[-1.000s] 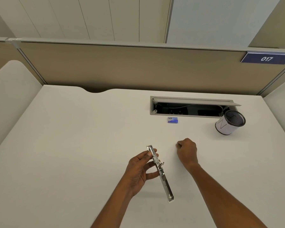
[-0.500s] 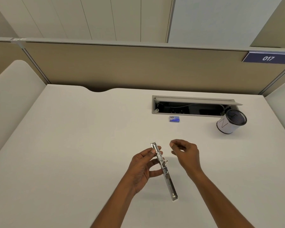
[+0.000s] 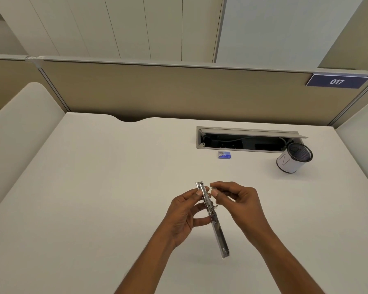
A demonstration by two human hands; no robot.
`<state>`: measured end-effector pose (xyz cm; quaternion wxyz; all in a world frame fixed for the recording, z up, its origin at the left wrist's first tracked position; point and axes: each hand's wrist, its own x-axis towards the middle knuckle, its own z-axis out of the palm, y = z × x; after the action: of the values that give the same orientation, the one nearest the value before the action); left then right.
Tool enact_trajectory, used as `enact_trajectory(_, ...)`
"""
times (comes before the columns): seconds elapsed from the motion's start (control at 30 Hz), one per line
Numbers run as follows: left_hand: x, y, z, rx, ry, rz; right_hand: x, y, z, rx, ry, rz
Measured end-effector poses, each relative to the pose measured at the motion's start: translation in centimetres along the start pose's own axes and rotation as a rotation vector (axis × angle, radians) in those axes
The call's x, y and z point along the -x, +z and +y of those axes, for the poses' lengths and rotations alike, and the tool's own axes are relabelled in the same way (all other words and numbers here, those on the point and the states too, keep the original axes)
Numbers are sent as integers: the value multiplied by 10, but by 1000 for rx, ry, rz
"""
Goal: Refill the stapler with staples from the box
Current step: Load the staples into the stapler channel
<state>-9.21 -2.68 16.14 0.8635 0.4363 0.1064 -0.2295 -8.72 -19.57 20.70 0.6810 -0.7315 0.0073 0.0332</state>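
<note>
- The left hand (image 3: pixel 182 217) holds a slim, shiny metal stapler (image 3: pixel 211 217) above the pale counter (image 3: pixel 94 198). Its fingers are clamped on the upper half, thumb near the top end.
- The stapler is folded out into one long, narrow strip, tilted, with the lower end hanging nearest the person.
- The right hand (image 3: pixel 237 198) is just beside the stapler's upper part. Its thumb and forefinger are pinched together on something small; it is too small to tell whether this is a strip of staples.
- The blue staple box (image 3: pixel 224 155), small and rectangular, lies well apart at the back of the counter, just in front of an open cable tray (image 3: pixel 249 140).
- A round white pen cup (image 3: pixel 293 158) with a dark mesh inside stands to the right of the box.
- The step seems to be feeding staples into the channel. It would go best with the left hand holding the rail steady and the strip lined up along it, legs down, before sliding.
</note>
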Motion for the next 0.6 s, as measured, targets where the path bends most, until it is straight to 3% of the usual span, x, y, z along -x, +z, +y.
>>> enact_trajectory(0.3, 14, -3, -1, -22, 5, -5, 15, 0, 2, -52, -55, -81)
enact_trajectory(0.6, 27, -2, -1, 1, 7, -22, 21, 2, -1, 175, -242, -64)
